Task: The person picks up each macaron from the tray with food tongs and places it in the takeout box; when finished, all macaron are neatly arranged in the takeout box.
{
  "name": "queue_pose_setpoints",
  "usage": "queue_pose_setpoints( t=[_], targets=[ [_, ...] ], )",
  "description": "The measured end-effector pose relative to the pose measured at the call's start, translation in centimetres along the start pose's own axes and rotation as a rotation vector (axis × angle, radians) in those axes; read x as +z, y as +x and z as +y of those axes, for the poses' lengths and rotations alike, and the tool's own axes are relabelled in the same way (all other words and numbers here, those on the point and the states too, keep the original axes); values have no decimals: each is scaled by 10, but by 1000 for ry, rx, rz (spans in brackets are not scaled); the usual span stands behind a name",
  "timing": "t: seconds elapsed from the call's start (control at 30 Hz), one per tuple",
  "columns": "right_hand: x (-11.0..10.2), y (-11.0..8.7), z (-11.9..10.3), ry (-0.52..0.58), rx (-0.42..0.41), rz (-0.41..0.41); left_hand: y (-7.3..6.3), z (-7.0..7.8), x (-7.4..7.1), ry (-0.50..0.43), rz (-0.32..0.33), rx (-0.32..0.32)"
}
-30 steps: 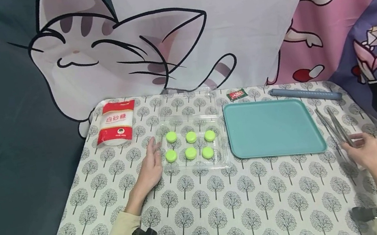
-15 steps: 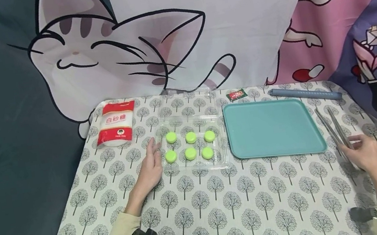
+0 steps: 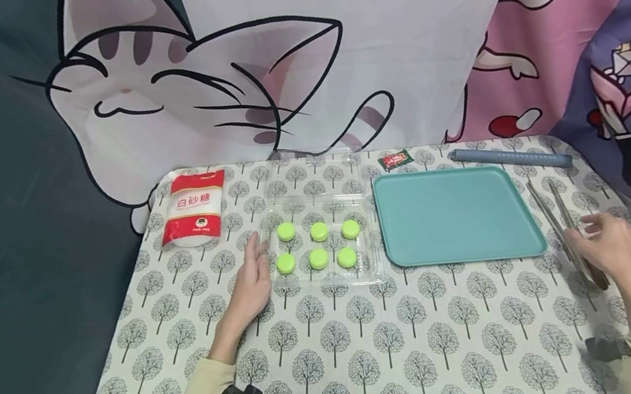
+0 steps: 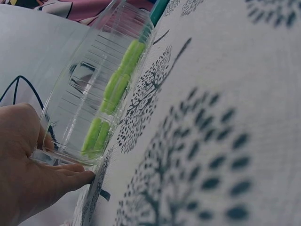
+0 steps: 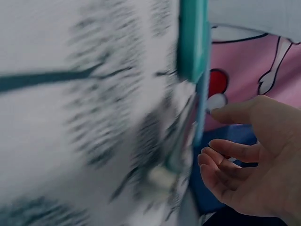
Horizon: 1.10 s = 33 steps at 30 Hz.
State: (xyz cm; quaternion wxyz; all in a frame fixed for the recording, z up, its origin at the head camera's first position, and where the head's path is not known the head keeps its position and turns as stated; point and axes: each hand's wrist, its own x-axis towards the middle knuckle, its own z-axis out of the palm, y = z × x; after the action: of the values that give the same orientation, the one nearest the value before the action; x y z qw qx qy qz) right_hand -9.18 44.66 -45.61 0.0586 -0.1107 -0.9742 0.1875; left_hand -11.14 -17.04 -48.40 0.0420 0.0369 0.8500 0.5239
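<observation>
A clear plastic hinged box lies open on the table, holding several bright green macarons. At its left side, my left hand touches the wall with mostly straight fingers; in the left wrist view, fingertips sit low by the box corner. On the far right, metal tongs lie on the tablecloth, arms pointing away. My right hand is just right of them. The right wrist view shows its fingers loosely bent with nothing between them, and the tongs blurred beyond.
A teal tray lies between box and tongs. Behind it are a blue-grey rolling pin and a small green-and-red packet. A red-and-white sugar bag stands at back left. Printed fabric hangs behind the table.
My right hand has let go of the tongs, which now lie on the tablecloth, and has shifted slightly. The left hand and the box have stayed in place.
</observation>
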Motion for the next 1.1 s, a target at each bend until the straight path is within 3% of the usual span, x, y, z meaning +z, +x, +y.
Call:
queue_pose_setpoints(
  t=[0.1,0.27,0.8,1.1],
  targets=[
    [-5,8,-18,26,-21,39,0,0,0,-1,-2,3],
    [-4,24,-56,125,-23,29,-1,1,-1,2,2,-2],
    [39,59,-170,361,-230,22,-1,-1,0,0,5,-4],
    [73,77,-213,428,-243,-88,0,-1,1,4,4,-3]
  ],
)
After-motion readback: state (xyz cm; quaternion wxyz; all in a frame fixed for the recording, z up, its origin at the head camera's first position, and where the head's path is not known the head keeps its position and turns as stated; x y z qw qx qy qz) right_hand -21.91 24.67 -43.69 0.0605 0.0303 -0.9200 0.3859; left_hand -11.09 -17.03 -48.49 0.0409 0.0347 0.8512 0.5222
